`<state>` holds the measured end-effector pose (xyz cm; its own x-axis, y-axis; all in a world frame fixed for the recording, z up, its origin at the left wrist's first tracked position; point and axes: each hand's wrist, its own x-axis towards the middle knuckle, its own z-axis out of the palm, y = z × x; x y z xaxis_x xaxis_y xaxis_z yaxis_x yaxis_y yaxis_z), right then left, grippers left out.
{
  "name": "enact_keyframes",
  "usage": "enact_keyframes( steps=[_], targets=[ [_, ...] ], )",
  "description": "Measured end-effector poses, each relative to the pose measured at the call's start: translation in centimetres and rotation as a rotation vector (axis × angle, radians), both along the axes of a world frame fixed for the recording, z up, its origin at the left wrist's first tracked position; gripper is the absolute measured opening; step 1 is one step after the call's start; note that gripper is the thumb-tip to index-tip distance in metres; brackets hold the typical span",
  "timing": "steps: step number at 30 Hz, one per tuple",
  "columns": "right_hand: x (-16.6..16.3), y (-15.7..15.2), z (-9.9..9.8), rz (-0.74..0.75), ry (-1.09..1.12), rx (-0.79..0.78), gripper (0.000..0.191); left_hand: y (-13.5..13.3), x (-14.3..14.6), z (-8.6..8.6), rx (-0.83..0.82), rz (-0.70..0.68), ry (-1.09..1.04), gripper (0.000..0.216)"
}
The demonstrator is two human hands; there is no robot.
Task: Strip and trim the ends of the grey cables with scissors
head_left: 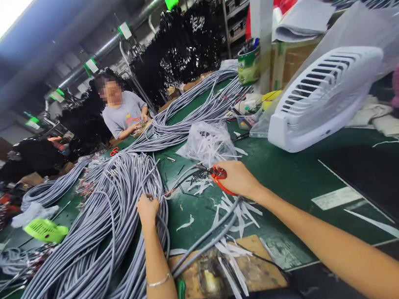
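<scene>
My left hand [147, 209] rests on a big coil of grey cables [97, 243] and pinches a cable end at the coil's right edge. My right hand [238, 177] grips red-handled scissors [218, 175], blades pointing left toward thin wire ends. White strips of cut sheath [231, 214] lie scattered on the green table [292, 176] below my right hand. A couple of grey cables run under my right wrist toward a worn wooden board [253, 270] at the table's near edge.
A white fan [326, 97] lies tilted at right. A clear plastic bag [208, 143] sits beyond the scissors. More grey cable bundles [194, 110] stretch to a seated person [123, 113] at the far side. A green tin [249, 66] and a lime fan [45, 230] stand nearby.
</scene>
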<state>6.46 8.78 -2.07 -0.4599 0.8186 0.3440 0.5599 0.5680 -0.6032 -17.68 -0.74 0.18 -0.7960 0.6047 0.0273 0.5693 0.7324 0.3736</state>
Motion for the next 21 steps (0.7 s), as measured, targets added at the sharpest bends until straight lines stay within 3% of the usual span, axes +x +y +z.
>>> enact_keyframes(
  steps=[6,12,21],
  targets=[
    [0.1,-0.2,0.4,0.011,-0.008,0.008,0.009,-0.9,1.2,1.2,0.098,-0.193,-0.125,0.014],
    [0.3,-0.2,0.8,0.014,-0.029,-0.008,0.012,-1.8,1.9,1.1,0.167,-0.364,-0.272,0.011],
    [0.0,-0.3,0.3,0.059,-0.037,-0.032,0.012,-2.3,1.1,0.8,0.313,-0.396,-0.543,0.023]
  ],
)
